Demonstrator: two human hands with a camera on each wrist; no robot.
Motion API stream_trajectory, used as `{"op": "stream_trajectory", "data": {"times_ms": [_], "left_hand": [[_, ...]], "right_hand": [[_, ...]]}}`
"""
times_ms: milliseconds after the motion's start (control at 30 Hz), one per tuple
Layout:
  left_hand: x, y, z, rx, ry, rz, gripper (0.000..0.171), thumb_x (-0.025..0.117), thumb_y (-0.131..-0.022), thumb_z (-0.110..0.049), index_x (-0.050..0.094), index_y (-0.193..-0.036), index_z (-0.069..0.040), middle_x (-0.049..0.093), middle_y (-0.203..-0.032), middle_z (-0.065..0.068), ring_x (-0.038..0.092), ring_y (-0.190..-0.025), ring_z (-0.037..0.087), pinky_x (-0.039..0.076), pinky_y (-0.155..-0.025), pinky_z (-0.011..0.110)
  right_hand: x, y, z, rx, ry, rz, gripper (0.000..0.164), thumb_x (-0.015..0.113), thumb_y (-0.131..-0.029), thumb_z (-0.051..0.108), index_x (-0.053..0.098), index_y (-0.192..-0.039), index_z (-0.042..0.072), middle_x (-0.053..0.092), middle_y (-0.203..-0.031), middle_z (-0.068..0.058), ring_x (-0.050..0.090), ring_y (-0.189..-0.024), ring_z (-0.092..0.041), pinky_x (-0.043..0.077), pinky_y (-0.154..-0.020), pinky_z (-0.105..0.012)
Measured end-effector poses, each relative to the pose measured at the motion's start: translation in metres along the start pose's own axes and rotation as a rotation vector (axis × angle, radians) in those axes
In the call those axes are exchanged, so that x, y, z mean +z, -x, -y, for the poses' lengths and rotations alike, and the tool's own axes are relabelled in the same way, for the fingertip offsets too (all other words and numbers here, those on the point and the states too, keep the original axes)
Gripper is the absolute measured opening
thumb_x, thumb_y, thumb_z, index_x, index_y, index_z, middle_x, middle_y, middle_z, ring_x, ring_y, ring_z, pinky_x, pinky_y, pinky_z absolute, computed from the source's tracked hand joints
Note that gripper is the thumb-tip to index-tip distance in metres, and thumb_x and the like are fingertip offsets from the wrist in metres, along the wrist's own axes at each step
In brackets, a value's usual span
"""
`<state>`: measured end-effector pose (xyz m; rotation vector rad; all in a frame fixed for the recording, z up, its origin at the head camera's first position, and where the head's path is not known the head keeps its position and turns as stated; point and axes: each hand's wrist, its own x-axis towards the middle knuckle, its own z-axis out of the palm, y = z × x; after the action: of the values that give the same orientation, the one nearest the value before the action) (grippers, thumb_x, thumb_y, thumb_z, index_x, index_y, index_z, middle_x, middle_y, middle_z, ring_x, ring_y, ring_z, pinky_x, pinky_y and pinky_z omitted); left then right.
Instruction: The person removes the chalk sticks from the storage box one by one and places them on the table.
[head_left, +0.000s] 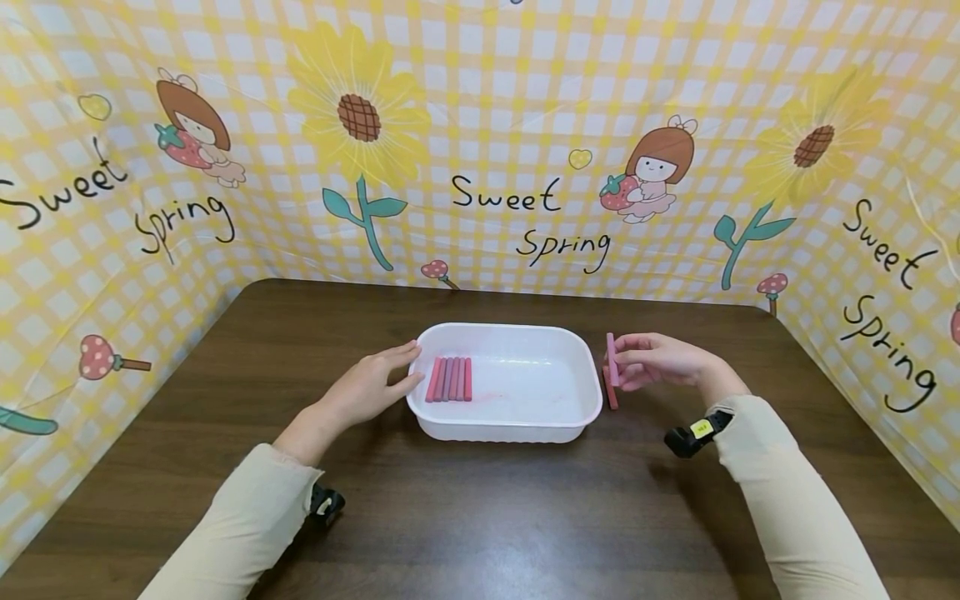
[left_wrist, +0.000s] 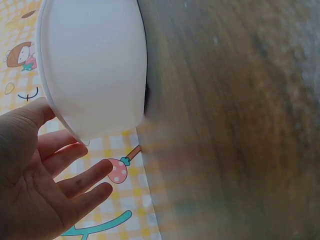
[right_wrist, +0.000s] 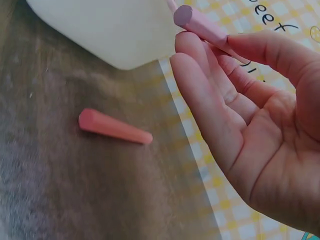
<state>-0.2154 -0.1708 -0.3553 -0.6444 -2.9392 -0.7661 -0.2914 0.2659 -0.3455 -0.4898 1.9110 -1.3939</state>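
Yellow checked cloth (head_left: 480, 108) behind brown table (head_left: 480, 508). White tray (head_left: 502, 433) at centre, row of sticks (head_left: 450, 380) in its left part, nearer left hand (head_left: 366, 387). Right hand (head_left: 654, 360), fingers pointing left, pinches pink stick (head_left: 612, 357) just right of tray, long axis running near-far. Reddish stick (right_wrist: 112, 126) on table close by. Left hand, fingers spread, touches tray's left rim.

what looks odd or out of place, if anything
Faint pink smudges mark the tray floor beside the sticks; they stand out against the white, perhaps rubbed-off colour. Nothing else stands out.
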Motion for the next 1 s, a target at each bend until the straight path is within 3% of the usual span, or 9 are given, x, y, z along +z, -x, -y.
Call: {"op": "stream_trajectory", "data": {"times_ms": [467, 1000], "left_hand": [[0.001, 0.001, 0.001, 0.000, 0.005, -0.008, 0.050, 0.053, -0.095, -0.028, 0.045, -0.137, -0.001, 0.041, -0.145, 0.017, 0.041, -0.133, 0.036, 0.035, -0.108, 0.052], [0.001, 0.000, 0.001, -0.007, 0.012, -0.004, 0.051, 0.052, -0.095, -0.029, 0.045, -0.137, -0.002, 0.041, -0.146, 0.016, 0.040, -0.133, 0.035, 0.034, -0.109, 0.052]], "right_hand": [[-0.006, 0.011, -0.019, 0.094, 0.004, -0.092, 0.036, 0.045, -0.099, 0.016, 0.034, -0.124, -0.007, 0.062, -0.096, 0.000, 0.066, -0.086, -0.011, 0.057, -0.082, -0.030], [-0.004, 0.008, -0.027, 0.183, 0.066, -0.130, 0.034, 0.049, -0.097, 0.018, 0.039, -0.119, -0.005, 0.061, -0.088, 0.000, 0.064, -0.080, -0.010, 0.057, -0.077, -0.027]]}}
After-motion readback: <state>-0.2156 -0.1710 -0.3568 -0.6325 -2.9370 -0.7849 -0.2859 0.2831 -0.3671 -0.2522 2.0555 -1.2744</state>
